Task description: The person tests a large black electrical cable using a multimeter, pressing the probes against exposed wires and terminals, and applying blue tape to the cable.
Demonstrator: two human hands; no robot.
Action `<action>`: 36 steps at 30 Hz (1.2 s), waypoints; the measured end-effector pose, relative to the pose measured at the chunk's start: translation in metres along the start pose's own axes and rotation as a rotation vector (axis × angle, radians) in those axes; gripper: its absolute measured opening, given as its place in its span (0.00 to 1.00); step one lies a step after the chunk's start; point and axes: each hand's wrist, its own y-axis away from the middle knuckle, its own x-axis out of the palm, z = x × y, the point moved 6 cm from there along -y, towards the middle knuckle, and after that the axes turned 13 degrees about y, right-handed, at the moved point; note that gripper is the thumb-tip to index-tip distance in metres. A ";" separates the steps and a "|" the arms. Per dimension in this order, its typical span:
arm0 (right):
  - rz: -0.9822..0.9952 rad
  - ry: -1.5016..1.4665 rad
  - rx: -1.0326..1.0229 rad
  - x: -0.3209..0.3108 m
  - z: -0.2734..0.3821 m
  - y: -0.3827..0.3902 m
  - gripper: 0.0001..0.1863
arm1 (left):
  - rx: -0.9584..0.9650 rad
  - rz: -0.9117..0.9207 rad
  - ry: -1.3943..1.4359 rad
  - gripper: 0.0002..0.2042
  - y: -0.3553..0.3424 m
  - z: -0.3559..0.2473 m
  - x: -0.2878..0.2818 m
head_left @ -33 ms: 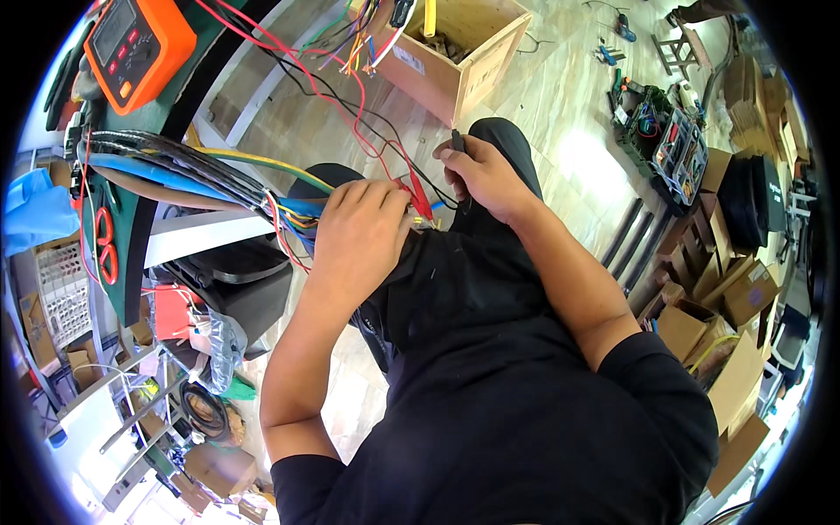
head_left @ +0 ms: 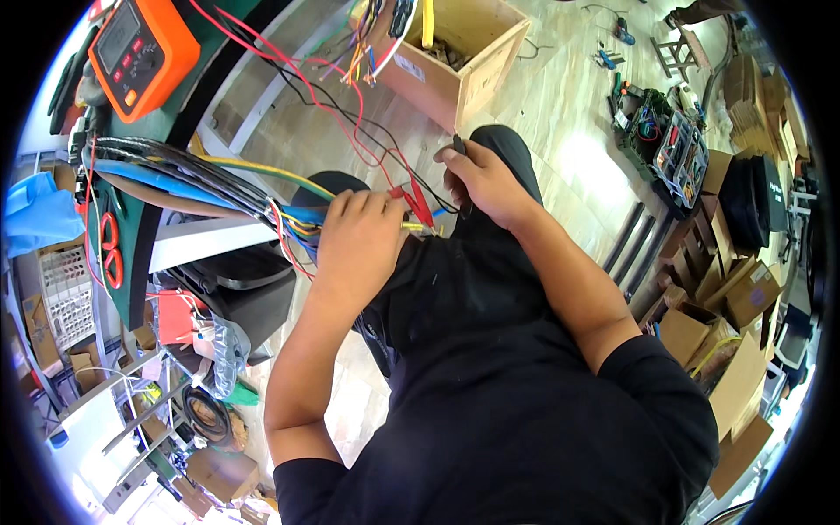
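Observation:
My left hand point(head_left: 360, 249) is closed over the loose end of a thick cable bundle point(head_left: 197, 175), its fingers curled round the coloured wires and hiding most of them. A yellow wire point(head_left: 411, 227) sticks out past those fingers. Just right of them, a red alligator clip point(head_left: 420, 207) on a red lead points down at the bare wire ends; whether it bites on one I cannot tell. My right hand point(head_left: 488, 185) grips a slim black thing point(head_left: 459, 145) between thumb and fingers. A black lead point(head_left: 435, 199) runs up to that hand, and its end is hidden there.
An orange multimeter point(head_left: 143, 57) and red-handled scissors point(head_left: 111, 249) lie on the green-topped table at left. Ahead stands a wooden box point(head_left: 455, 87). An open toolbox point(head_left: 669, 144), black tubes point(head_left: 632, 245) and cardboard boxes point(head_left: 744, 293) are on the floor at right.
The view has shifted slightly. A little more of the yellow wire shows beside my left fingers, and the red clip has tilted slightly. Both hands keep their grip.

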 end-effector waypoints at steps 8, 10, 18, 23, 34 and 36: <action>-0.096 0.069 -0.048 -0.012 0.018 0.008 0.19 | 0.005 0.125 -0.156 0.17 0.004 0.004 0.026; -0.110 0.062 -0.058 -0.016 0.019 0.007 0.19 | -0.014 0.121 -0.193 0.17 0.001 0.007 0.025; -0.162 -0.009 -0.029 -0.028 0.014 0.009 0.19 | -0.061 0.048 -0.176 0.20 0.003 0.012 0.010; -0.134 0.024 0.012 -0.026 0.018 0.012 0.20 | -0.090 -0.021 0.149 0.16 -0.004 0.011 -0.007; 0.049 0.033 -0.209 0.011 0.111 0.010 0.23 | -0.333 -0.407 0.716 0.12 -0.039 0.023 -0.076; 0.040 0.020 -0.228 0.016 0.120 0.002 0.21 | -0.332 -0.522 0.908 0.12 -0.056 0.026 -0.083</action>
